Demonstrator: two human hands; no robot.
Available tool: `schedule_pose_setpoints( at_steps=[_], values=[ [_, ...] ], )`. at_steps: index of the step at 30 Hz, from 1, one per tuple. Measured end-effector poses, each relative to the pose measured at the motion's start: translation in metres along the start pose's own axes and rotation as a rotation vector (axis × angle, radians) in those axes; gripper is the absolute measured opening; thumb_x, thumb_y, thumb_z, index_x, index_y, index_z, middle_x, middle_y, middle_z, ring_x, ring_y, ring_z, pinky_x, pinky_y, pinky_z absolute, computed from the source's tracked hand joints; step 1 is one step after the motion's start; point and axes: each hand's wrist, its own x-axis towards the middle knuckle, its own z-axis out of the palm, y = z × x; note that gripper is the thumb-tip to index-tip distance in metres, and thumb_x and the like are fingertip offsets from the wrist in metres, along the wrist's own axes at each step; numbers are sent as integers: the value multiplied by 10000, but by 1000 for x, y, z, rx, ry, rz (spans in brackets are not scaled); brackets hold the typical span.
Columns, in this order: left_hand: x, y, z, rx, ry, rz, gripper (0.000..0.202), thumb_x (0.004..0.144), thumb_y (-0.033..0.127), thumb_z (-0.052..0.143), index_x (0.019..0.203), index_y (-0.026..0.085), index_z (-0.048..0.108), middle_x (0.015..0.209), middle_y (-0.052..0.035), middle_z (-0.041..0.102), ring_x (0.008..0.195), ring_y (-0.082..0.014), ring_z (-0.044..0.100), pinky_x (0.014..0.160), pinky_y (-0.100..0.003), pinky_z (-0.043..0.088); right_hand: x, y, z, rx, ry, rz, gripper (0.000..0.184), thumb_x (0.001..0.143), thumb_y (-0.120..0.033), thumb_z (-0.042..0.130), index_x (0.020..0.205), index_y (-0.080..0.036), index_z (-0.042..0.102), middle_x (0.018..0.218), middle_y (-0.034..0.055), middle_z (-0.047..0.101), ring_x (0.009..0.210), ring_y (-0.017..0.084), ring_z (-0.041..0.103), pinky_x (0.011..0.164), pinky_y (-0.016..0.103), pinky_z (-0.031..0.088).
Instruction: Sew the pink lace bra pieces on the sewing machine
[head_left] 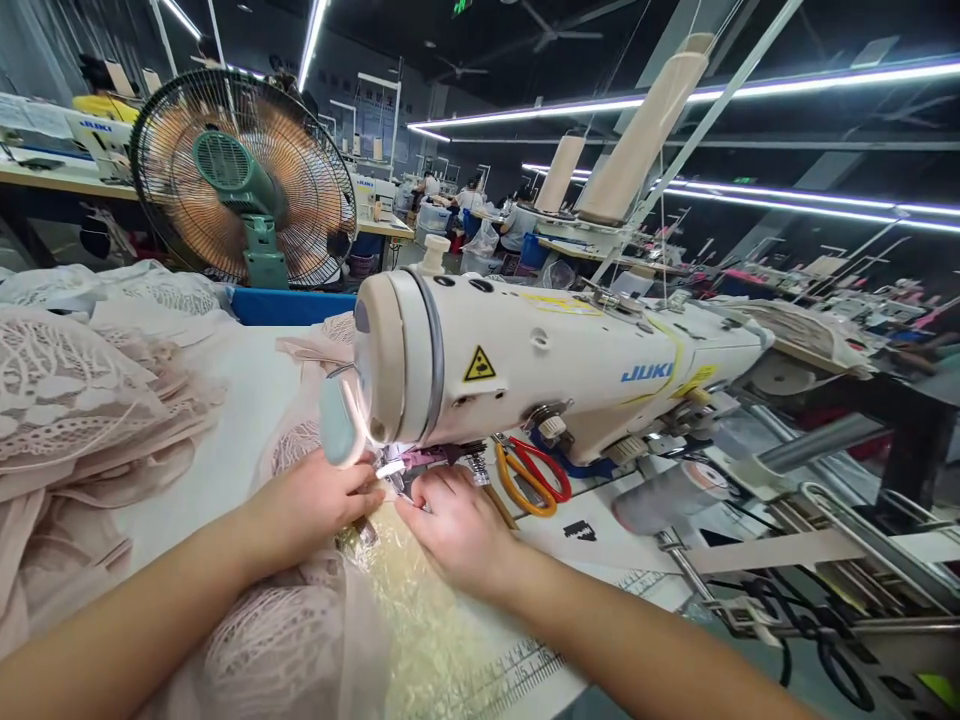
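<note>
Both hands work at the needle end of a white sewing machine marked JUKI. My left hand is left of the presser foot, its fingers pressed together on pale pink lace fabric. Close on the foot's right side, my right hand is closed, thumb and fingertips pinched; what is between them is too small to make out. More lace fabric hangs below my left wrist. A shiny, crinkled, yellowish clear sheet covers the table between my forearms. The needle tip is hidden.
Scissors with orange and red handles lie right of my right hand, near a black razor blade and a grey thread spool. Piled lace garments fill the left. A large fan and thread cones stand behind.
</note>
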Motion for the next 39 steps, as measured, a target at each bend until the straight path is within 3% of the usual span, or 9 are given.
schedule_pose_setpoints(
  at_steps=[9, 16, 20, 24, 28, 30, 34, 36, 39],
  values=[
    [8, -11, -7, 67, -108, -65, 339, 935, 150, 385, 1151, 272, 615, 1156, -78, 628, 1051, -257, 542, 886, -446, 455, -1, 0, 2, -6, 71, -3, 146, 694, -82, 525, 793, -173, 581, 781, 45, 492, 736, 182, 357, 647, 318, 272],
    [3, -3, -23, 77, 5, -181, 358, 842, 82, 425, 1088, 241, 632, 1145, -93, 615, 1106, -289, 495, 941, -473, 426, -5, -1, 1, 56, 57, 17, 182, 707, -79, 523, 843, -164, 609, 828, 60, 533, 781, 191, 401, 684, 318, 324],
    [-9, 27, -46, -265, 44, -172, 439, 765, -7, 351, 1012, 224, 632, 1198, -65, 596, 1087, -232, 528, 891, -377, 462, -8, 0, -12, 243, 136, 7, 149, 799, -129, 504, 863, -163, 635, 920, 70, 592, 867, 197, 477, 728, 314, 389],
    [-18, 47, -56, -638, -78, -174, 433, 777, 77, 402, 1125, 245, 599, 1141, -53, 614, 1058, -182, 563, 882, -287, 467, -16, -4, -36, 513, 136, 65, 181, 869, -161, 478, 810, -172, 649, 922, 56, 630, 887, 176, 538, 804, 311, 438],
    [-14, 41, -51, -757, -77, -381, 192, 802, 234, 446, 742, 196, 624, 790, -24, 636, 761, -161, 586, 698, -251, 473, -35, -31, -43, 754, 118, 240, 157, 880, -191, 487, 901, -176, 642, 952, 59, 657, 901, 168, 587, 817, 307, 469],
    [-10, 35, -48, -826, 8, -528, 263, 824, 335, 436, 654, 189, 573, 674, -4, 592, 660, -148, 545, 629, -243, 451, -44, -52, -37, 825, 141, 274, 289, 879, -250, 515, 1150, -164, 570, 1114, 105, 631, 1023, 193, 579, 894, 332, 462],
    [-5, 33, -50, -917, 160, -703, 346, 824, 476, 452, 684, 184, 575, 706, -4, 593, 678, -153, 539, 631, -241, 440, -42, -92, -24, 895, 136, 115, 780, 859, -402, 543, 1479, -164, 134, 1286, 148, 539, 1123, 216, 539, 919, 345, 456],
    [-5, 36, -52, -885, 194, -748, 364, 819, 506, 434, 764, 185, 597, 796, -19, 626, 748, -166, 567, 667, -242, 453, -32, -104, -23, 865, 42, 92, 781, 827, -457, 572, 1462, -152, 233, 1160, 135, 606, 994, 215, 590, 831, 319, 485],
    [-5, 37, -49, -671, 200, -857, 397, 816, 532, 354, 759, 199, 563, 716, -3, 600, 712, -163, 565, 643, -238, 451, -15, -105, -29, 767, -93, 232, 377, 849, -370, 560, 1140, -138, 623, 892, 94, 673, 800, 188, 616, 733, 276, 479]
  ],
)
